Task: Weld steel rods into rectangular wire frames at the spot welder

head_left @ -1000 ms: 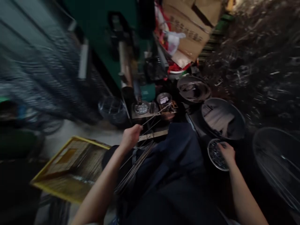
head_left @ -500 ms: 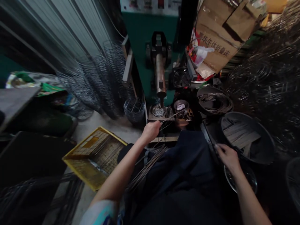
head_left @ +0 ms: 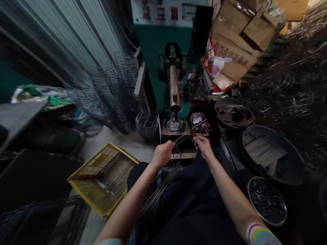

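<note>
My left hand (head_left: 162,155) is closed around thin metal rods (head_left: 191,130) that stick out to the right, over the front of the machine. To the right of them, my right hand (head_left: 203,147) has its fingers pinched together close to the rods; what is between its fingertips is too small to make out. A bundle of similar thin rods (head_left: 161,191) lies across my lap. Beyond my hands, a green machine (head_left: 150,41) carries a metal arm (head_left: 174,83) that points down at a small dish of shiny bits (head_left: 174,126).
A yellow crate (head_left: 89,190) with rods in it sits at left. On the right are a dark pan of flat strips (head_left: 298,163), a bowl of small metal pieces (head_left: 267,200) and another pan (head_left: 233,114). Wire baskets (head_left: 102,88) and a cardboard box (head_left: 232,47) stand farther back.
My right hand has moved from beside the pan of strips, inward and forward to the rods. My left hand keeps its grip, slightly lower in view. The camera view has tilted up a little.
</note>
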{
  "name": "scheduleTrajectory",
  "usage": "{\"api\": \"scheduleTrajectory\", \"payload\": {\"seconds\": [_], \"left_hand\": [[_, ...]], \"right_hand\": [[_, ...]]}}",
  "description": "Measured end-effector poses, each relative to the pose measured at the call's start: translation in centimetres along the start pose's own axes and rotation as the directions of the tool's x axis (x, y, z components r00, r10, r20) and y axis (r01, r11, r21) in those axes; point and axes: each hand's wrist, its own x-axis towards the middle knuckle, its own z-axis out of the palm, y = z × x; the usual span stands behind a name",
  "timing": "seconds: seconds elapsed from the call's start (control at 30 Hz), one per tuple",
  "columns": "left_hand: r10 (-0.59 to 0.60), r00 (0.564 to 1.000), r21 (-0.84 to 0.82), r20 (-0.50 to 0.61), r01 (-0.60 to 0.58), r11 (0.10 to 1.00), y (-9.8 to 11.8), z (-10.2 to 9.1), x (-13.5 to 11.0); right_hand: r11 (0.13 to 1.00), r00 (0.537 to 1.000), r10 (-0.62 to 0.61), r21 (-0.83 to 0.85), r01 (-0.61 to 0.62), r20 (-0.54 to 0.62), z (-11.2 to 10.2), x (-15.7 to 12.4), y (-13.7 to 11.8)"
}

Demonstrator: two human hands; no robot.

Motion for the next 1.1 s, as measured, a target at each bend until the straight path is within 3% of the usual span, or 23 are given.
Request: {"api": "scheduleTrajectory", "payload": {"seconds": [0.17,0.37,0.73,1.1], "left_hand": [[-0.023,0.992,-0.084,-0.126,0.012,0.996,0.1,-0.6,-2.1],[-0.053,0.970,-0.122,-0.238,0.024,0.992,-0.2,-0.8,-3.3],[-0.076,0.951,-0.119,-0.300,0.042,0.992,-1.5,-0.8,-4.0],[-0.142,0.948,-0.184,-0.286,0.091,0.979,-1.9,-1.2,-3.8]], "right_hand": [[0.989,0.998,0.031,0.143,-0.038,0.055,3.9,0.1,-1.6],[0.959,0.997,0.016,0.281,-0.037,0.076,6.3,-0.3,-2.7],[0.960,0.992,0.047,0.268,-0.078,0.120,8.5,-0.1,-3.2],[0.959,0.987,0.020,0.276,-0.065,0.162,9.4,0.7,-3.6]]}}
